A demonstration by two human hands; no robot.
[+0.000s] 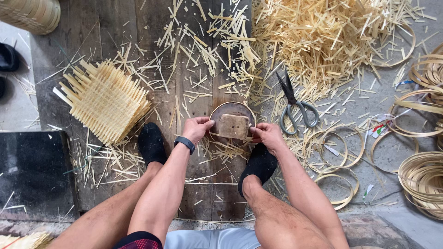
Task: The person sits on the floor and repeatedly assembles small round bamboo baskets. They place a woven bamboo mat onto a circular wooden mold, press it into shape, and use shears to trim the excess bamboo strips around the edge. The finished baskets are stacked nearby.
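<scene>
Head view shows both hands gripping a round bamboo hoop lying flat on the wooden floor, a brown block inside with its long axis left-right. Left hand clamps the hoop's left rim, right hand its right. Scissors lie just right of the hoop, tips pointing away.

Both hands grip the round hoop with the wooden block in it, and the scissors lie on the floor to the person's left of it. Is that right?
Not quite. In the head view both hands, left hand and right hand, do grip the round hoop with the wooden block in it, but the scissors lie to the person's right of it, not the left.
</scene>
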